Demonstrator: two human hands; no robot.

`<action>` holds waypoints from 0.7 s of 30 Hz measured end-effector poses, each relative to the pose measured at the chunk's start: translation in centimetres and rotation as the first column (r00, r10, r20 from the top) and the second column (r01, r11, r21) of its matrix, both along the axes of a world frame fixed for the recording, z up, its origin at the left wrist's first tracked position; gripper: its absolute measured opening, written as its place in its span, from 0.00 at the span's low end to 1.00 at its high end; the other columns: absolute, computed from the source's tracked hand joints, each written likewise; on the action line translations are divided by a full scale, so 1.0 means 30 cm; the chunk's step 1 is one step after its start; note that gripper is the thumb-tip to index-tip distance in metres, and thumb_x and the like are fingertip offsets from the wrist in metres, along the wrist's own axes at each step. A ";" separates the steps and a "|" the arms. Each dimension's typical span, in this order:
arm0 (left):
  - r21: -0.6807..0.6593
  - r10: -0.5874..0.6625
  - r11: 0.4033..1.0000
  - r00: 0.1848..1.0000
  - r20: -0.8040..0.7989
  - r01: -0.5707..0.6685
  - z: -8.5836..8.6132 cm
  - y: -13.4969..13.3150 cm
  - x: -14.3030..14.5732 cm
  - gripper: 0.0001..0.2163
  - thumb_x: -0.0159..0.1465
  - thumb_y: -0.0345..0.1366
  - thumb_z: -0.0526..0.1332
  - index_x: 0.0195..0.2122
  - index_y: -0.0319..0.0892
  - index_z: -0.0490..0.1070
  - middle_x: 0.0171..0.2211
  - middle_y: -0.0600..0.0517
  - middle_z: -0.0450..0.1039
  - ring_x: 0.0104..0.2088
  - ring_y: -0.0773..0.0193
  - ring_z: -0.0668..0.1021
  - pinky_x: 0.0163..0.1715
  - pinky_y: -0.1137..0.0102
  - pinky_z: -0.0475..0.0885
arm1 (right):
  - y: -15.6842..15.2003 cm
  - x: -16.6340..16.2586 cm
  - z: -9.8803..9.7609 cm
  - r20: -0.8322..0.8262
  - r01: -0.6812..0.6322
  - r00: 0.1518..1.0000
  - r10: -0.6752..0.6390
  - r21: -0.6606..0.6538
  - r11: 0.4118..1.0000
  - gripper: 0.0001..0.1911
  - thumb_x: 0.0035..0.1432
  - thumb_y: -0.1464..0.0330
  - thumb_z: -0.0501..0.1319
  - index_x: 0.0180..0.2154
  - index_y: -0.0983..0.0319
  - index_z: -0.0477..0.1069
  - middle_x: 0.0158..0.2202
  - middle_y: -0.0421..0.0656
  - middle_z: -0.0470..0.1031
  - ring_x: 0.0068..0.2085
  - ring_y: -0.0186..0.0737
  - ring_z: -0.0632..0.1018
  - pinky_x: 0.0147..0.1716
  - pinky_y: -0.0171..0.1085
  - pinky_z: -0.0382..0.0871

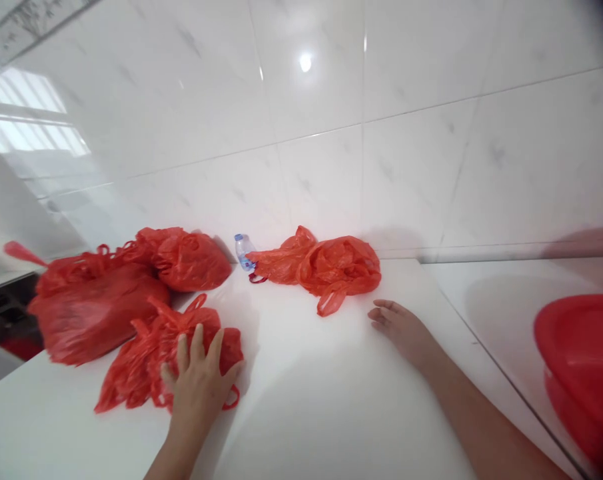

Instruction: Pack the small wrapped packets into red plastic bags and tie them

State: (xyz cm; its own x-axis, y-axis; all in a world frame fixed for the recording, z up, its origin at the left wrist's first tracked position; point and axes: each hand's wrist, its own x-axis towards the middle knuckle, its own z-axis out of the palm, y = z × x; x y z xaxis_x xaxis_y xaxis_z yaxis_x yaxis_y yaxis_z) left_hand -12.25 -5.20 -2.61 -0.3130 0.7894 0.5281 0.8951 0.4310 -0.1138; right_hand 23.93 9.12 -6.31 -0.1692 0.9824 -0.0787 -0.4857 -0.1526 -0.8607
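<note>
My left hand [201, 367] rests with spread fingers on a crumpled red plastic bag [136, 367] at the front left of the white counter. On the right, my right hand [398, 330] hovers at or just above the counter, its fingers loosely extended and nothing in them. Just beyond it lies another crumpled red plastic bag [344, 263], one handle loop trailing toward me. Its left end touches or overlaps a small clear bottle [243, 252] with a blue cap. What the bag under my left hand contains is hidden.
Two fuller red bags, a large one [96, 307] and a smaller one [196, 260], sit at the back left. At the right edge stands a red plastic basin [581, 353], past a seam in the white counter [301, 413]. A marbled tile wall [321, 173] closes off the back.
</note>
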 end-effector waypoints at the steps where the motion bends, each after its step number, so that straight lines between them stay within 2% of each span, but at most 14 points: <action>1: 0.036 -0.034 0.999 0.999 0.000 0.034 0.004 0.008 0.013 0.24 0.60 0.46 0.55 0.56 0.43 0.64 0.65 0.40 0.47 0.65 0.41 0.47 0.55 0.39 0.47 | -0.002 -0.002 0.006 -0.001 0.000 1.000 0.000 0.006 1.000 0.14 0.48 0.66 0.67 0.39 0.61 0.70 0.31 0.42 0.76 0.35 0.35 0.77 0.37 0.34 0.73; 4: 0.139 -0.266 0.955 0.964 0.010 0.262 0.009 0.049 0.068 0.21 0.60 0.43 0.57 0.54 0.44 0.66 0.65 0.41 0.49 0.65 0.44 0.47 0.57 0.44 0.49 | -0.007 -0.014 0.023 0.044 0.027 0.999 -0.028 0.038 0.999 0.14 0.48 0.65 0.66 0.38 0.62 0.70 0.31 0.41 0.75 0.35 0.35 0.76 0.37 0.35 0.72; 7: 0.105 -0.567 0.823 0.818 0.095 0.558 -0.014 0.121 0.140 0.21 0.59 0.39 0.58 0.54 0.45 0.66 0.64 0.41 0.53 0.64 0.46 0.53 0.57 0.49 0.56 | -0.014 -0.045 0.025 0.236 0.085 0.966 -0.111 0.116 0.990 0.12 0.48 0.65 0.62 0.37 0.61 0.69 0.29 0.40 0.73 0.34 0.36 0.75 0.35 0.37 0.71; 9: 0.041 -0.681 0.721 0.695 0.229 0.692 -0.043 0.188 0.198 0.23 0.57 0.35 0.60 0.56 0.47 0.64 0.64 0.43 0.51 0.64 0.48 0.55 0.56 0.51 0.59 | -0.022 -0.075 0.015 0.441 0.109 0.874 -0.204 0.231 0.967 0.10 0.50 0.65 0.59 0.36 0.61 0.69 0.26 0.38 0.71 0.31 0.37 0.74 0.32 0.37 0.70; 10: 0.027 -0.700 0.684 0.645 0.307 0.729 -0.061 0.226 0.230 0.26 0.56 0.34 0.61 0.57 0.48 0.62 0.65 0.44 0.50 0.64 0.48 0.56 0.56 0.51 0.60 | -0.027 -0.092 0.009 0.542 0.100 0.800 -0.258 0.304 0.947 0.09 0.51 0.65 0.57 0.35 0.61 0.69 0.25 0.37 0.70 0.29 0.37 0.73 0.31 0.37 0.70; 12: 0.057 -0.690 0.662 0.577 0.437 0.748 -0.095 0.309 0.298 0.31 0.54 0.35 0.62 0.60 0.47 0.56 0.65 0.43 0.49 0.64 0.49 0.56 0.57 0.52 0.60 | -0.038 -0.125 -0.004 0.677 0.058 0.620 -0.396 0.464 0.884 0.10 0.53 0.67 0.53 0.37 0.60 0.70 0.26 0.38 0.69 0.28 0.38 0.72 0.32 0.39 0.69; 14: 0.146 -0.687 0.669 0.532 0.496 0.729 -0.121 0.393 0.369 0.35 0.55 0.38 0.63 0.63 0.44 0.51 0.64 0.40 0.50 0.63 0.49 0.57 0.57 0.52 0.60 | -0.048 -0.155 -0.012 0.700 -0.003 0.465 -0.542 0.613 0.790 0.12 0.54 0.70 0.52 0.39 0.60 0.70 0.31 0.42 0.71 0.33 0.41 0.73 0.37 0.42 0.69; 15: 0.198 -0.698 0.668 0.511 0.502 0.717 -0.129 0.432 0.403 0.36 0.55 0.39 0.62 0.64 0.43 0.49 0.64 0.39 0.51 0.63 0.49 0.57 0.57 0.51 0.60 | -0.051 -0.167 -0.013 0.681 -0.032 0.415 -0.604 0.674 0.738 0.14 0.53 0.71 0.51 0.41 0.60 0.69 0.34 0.44 0.71 0.37 0.43 0.73 0.40 0.43 0.69; 17: 0.304 -0.730 0.653 0.469 0.498 0.694 -0.133 0.494 0.464 0.36 0.57 0.38 0.61 0.64 0.41 0.47 0.62 0.39 0.56 0.62 0.50 0.61 0.55 0.52 0.62 | -0.052 -0.184 -0.012 0.633 -0.085 0.358 -0.686 0.754 0.651 0.18 0.53 0.73 0.52 0.46 0.61 0.67 0.42 0.48 0.70 0.45 0.46 0.72 0.46 0.45 0.67; 18: 0.336 -0.747 0.635 0.442 0.497 0.696 -0.130 0.515 0.488 0.33 0.58 0.37 0.60 0.63 0.41 0.49 0.59 0.39 0.60 0.59 0.51 0.65 0.53 0.54 0.65 | -0.050 -0.188 -0.012 0.617 -0.104 0.343 -0.708 0.774 0.624 0.19 0.53 0.73 0.52 0.48 0.61 0.66 0.45 0.49 0.69 0.48 0.46 0.71 0.48 0.46 0.66; 21: 0.314 -0.805 0.517 0.328 0.495 0.796 -0.108 0.532 0.532 0.18 0.61 0.29 0.54 0.52 0.44 0.67 0.45 0.47 0.75 0.45 0.57 0.76 0.46 0.61 0.70 | -0.032 -0.189 -0.012 0.598 -0.081 0.301 -0.743 0.792 0.605 0.22 0.56 0.72 0.52 0.53 0.60 0.62 0.53 0.50 0.65 0.55 0.48 0.66 0.53 0.49 0.63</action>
